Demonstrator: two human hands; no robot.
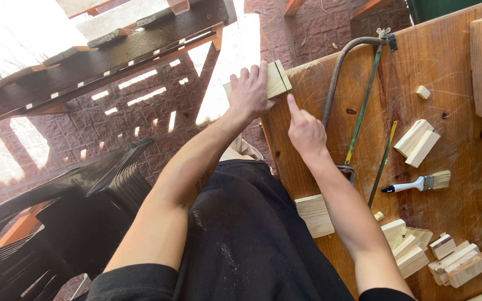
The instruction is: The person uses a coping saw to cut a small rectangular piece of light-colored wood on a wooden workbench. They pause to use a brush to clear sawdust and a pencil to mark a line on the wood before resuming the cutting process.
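My left hand [249, 91] lies flat over a pale wooden block [278, 78] that juts past the edge of the wooden workbench [447, 61]; dark lines are drawn across the block's end. My right hand [304, 130] rests on the bench just beside it, index finger stretched toward the block, nothing held in it. A hacksaw [358, 108] with a curved metal frame and green blade lies on the bench right of my right hand.
A paintbrush [419, 183] with a white and black handle lies on the bench. Several cut wood blocks [417, 143] are scattered there, with a heap of offcuts [436, 253] near my right forearm. A black plastic chair [85, 206] stands on the brick paving at left.
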